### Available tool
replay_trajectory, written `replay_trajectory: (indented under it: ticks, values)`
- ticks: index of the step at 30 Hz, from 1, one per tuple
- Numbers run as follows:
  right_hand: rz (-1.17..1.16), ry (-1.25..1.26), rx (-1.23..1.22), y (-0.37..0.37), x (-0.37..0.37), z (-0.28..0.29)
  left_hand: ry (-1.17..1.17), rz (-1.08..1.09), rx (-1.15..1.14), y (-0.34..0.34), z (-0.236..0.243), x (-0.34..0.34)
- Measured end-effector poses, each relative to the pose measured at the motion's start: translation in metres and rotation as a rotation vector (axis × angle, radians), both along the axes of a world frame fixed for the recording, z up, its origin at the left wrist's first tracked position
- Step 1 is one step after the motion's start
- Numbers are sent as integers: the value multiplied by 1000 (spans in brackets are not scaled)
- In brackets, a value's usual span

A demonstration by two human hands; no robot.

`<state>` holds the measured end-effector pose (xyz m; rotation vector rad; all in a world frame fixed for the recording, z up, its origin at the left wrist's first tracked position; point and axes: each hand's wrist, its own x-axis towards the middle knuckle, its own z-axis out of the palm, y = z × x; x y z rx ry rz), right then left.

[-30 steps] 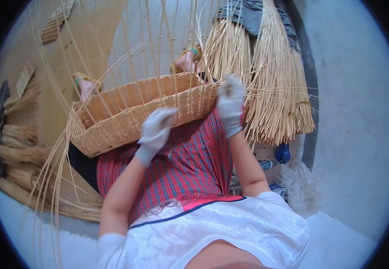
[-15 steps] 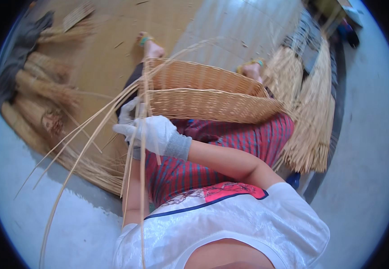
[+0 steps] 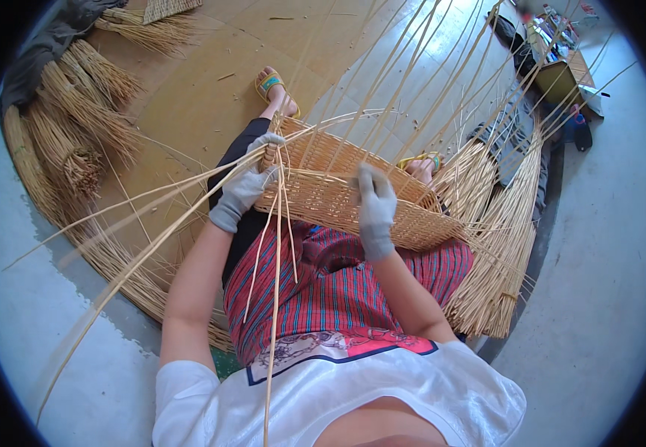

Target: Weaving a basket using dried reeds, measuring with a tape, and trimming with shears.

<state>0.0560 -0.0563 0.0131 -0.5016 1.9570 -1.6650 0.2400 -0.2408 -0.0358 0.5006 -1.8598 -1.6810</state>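
A half-woven wicker basket (image 3: 412, 223), long and open at the top, rests across my lap. My left hand (image 3: 242, 192), in a pale glove, is closed around its left end, where several loose wicker strands (image 3: 131, 270) fan out to the left and down toward me. My right hand (image 3: 375, 207), gloved too, is closed and slightly blurred in front of the near wall. A wicker strand (image 3: 319, 173) runs taut from the basket's left end to the fingers of that hand. More long strands rise from the basket toward the upper right.
Bundles of wicker (image 3: 77, 153) lie on the floor at the left, partly under dark cloth (image 3: 29, 74). Other bundles (image 3: 498, 261) lean at my right beside patterned cloth. A cluttered low table (image 3: 572, 67) stands at the far right. Wicker scraps dot the tan floor (image 3: 226, 45).
My right hand has moved away from the left end, rightward across the basket, drawing a strand out straight. My left hand stays at that end. The view has shifted, showing more strands above.
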Motion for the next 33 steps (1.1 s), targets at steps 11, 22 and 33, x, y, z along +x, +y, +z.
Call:
replay_trajectory:
  ticks: [11,22,33]
  values:
    - [68,52,-52,20,-8,-18,193,435,378,41,-1,-34]
    - [-177,-226,-115,45,-21,-19,-327,292,-589,116,43,-47]
    - [-277,106,-243,70,-65,-22,-564,209,-1097,120,48,-83]
